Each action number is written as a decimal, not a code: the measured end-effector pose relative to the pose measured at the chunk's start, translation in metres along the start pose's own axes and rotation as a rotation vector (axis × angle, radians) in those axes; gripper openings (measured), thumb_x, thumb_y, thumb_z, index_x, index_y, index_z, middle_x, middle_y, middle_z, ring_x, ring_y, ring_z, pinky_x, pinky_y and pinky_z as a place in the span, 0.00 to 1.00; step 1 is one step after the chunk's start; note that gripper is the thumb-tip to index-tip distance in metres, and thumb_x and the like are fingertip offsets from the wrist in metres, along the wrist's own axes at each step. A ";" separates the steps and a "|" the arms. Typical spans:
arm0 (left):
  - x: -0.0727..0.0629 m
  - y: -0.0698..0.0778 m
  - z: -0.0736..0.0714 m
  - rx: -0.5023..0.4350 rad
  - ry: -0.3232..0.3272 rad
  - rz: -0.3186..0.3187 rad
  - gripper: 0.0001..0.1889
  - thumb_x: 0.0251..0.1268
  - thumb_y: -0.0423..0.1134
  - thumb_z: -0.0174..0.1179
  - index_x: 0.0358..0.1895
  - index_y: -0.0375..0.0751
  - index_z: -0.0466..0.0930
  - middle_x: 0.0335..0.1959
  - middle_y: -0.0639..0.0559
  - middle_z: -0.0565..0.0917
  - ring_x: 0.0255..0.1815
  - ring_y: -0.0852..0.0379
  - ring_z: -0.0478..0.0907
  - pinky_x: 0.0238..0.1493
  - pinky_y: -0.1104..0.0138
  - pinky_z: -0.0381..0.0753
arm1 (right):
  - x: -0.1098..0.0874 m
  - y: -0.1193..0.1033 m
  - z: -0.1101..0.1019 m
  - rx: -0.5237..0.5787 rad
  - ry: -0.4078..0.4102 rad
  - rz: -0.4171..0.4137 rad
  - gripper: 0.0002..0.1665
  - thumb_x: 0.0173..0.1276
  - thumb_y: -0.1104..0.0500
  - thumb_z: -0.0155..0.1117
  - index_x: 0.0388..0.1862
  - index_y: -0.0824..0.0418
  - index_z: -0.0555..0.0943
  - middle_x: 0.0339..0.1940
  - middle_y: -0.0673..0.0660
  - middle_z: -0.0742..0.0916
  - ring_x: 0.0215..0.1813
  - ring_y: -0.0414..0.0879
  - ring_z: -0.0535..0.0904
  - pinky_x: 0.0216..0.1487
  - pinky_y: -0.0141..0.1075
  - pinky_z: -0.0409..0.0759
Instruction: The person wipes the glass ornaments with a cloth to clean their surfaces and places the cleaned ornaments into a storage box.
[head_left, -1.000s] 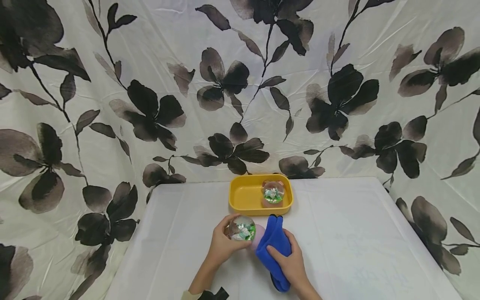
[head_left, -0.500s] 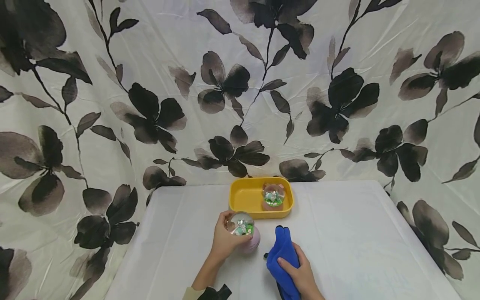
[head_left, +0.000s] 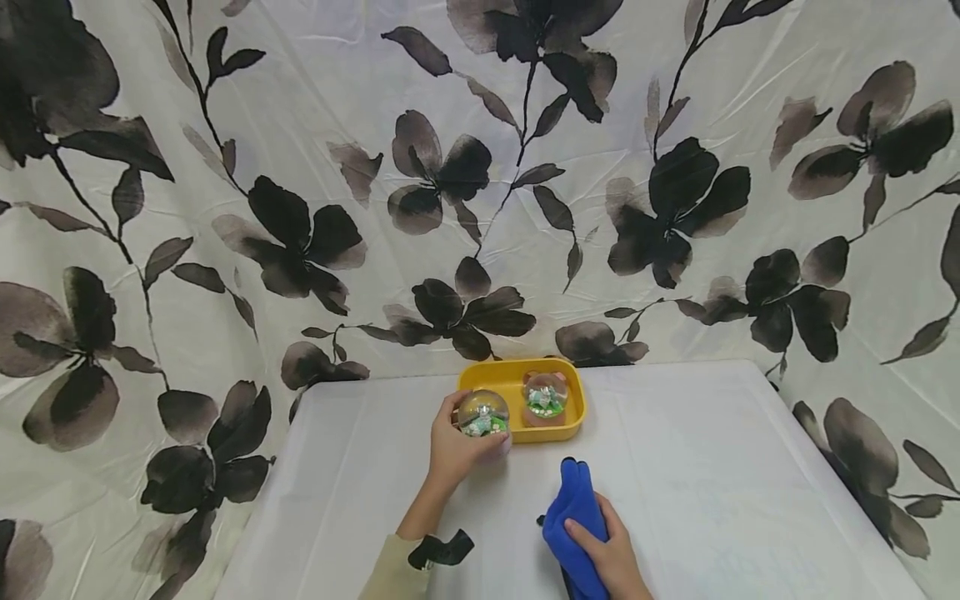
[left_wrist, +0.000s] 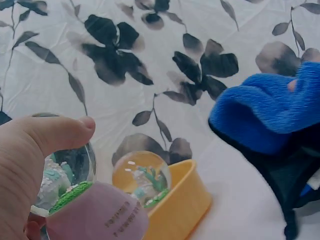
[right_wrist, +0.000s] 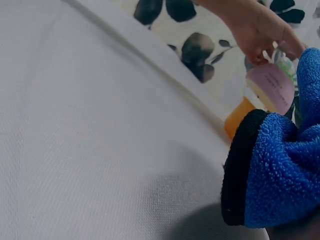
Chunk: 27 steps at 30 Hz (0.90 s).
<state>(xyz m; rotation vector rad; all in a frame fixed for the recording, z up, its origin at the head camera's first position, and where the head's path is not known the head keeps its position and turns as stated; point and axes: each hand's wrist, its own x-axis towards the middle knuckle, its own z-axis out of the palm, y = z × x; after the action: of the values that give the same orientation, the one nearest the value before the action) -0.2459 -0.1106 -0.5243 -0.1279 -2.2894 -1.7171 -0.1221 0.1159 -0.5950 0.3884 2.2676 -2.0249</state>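
A snow globe (head_left: pixel 482 414) with a lilac base is gripped by its clear dome in my left hand (head_left: pixel 453 450), just in front of a yellow tray (head_left: pixel 491 377). Printed lettering shows on its base (left_wrist: pixel 107 217) in the left wrist view, and green and white figures fill the dome. Inside the tray's right half stands a second snow globe (head_left: pixel 545 398) with a pinkish base. Nearer the front, my right hand (head_left: pixel 613 546) holds a bunched blue cloth (head_left: pixel 576 517), thumb across its face. Black edging (right_wrist: pixel 240 170) runs along the cloth in the right wrist view.
A white-covered table (head_left: pixel 712 475) lies under everything. Behind it hangs a pale curtain (head_left: pixel 570 308) with dark floral print, which also covers the sides. My left wrist wears a black strap (head_left: pixel 441 550).
My left hand has carried the lilac-based snow globe away from me, up to the tray's front left. The right hand has drawn the blue cloth off the globe, back and to the right.
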 end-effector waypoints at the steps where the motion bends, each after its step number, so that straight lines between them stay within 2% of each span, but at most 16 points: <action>1: 0.004 0.001 0.001 0.004 0.003 0.001 0.46 0.33 0.42 0.83 0.63 0.44 0.71 0.57 0.49 0.75 0.56 0.46 0.72 0.57 0.49 0.74 | 0.001 0.000 -0.001 -0.001 0.002 0.004 0.45 0.62 0.46 0.69 0.71 0.64 0.63 0.62 0.68 0.76 0.60 0.63 0.73 0.56 0.59 0.72; 9: 0.032 0.005 0.014 0.009 0.018 0.038 0.45 0.31 0.40 0.83 0.62 0.45 0.72 0.55 0.47 0.76 0.54 0.39 0.72 0.51 0.50 0.77 | 0.003 -0.001 -0.003 0.011 -0.005 0.025 0.47 0.63 0.44 0.67 0.73 0.64 0.60 0.64 0.70 0.73 0.61 0.65 0.71 0.55 0.61 0.72; 15: 0.039 -0.005 0.026 -0.005 0.009 0.024 0.46 0.31 0.38 0.83 0.63 0.43 0.73 0.56 0.47 0.76 0.53 0.44 0.74 0.49 0.51 0.79 | -0.003 0.005 -0.007 -0.056 -0.006 0.042 0.47 0.64 0.43 0.66 0.72 0.68 0.60 0.62 0.72 0.75 0.59 0.66 0.73 0.52 0.61 0.75; 21: 0.051 -0.008 0.034 0.001 0.017 0.044 0.45 0.34 0.38 0.82 0.64 0.43 0.71 0.58 0.48 0.75 0.55 0.45 0.74 0.52 0.51 0.78 | -0.001 0.003 -0.007 -0.041 -0.014 0.050 0.49 0.65 0.41 0.64 0.73 0.68 0.59 0.62 0.73 0.73 0.59 0.67 0.73 0.53 0.60 0.75; 27: 0.061 -0.008 0.037 -0.001 0.010 0.019 0.45 0.33 0.35 0.82 0.63 0.39 0.71 0.58 0.45 0.76 0.55 0.43 0.74 0.53 0.50 0.78 | 0.003 0.001 -0.006 -0.045 -0.020 0.054 0.49 0.65 0.40 0.64 0.73 0.68 0.58 0.63 0.73 0.73 0.60 0.68 0.72 0.53 0.62 0.74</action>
<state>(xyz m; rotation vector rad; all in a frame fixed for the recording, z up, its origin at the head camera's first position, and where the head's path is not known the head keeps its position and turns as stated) -0.3129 -0.0834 -0.5251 -0.1399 -2.2732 -1.7058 -0.1245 0.1225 -0.5955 0.4195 2.2612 -1.9398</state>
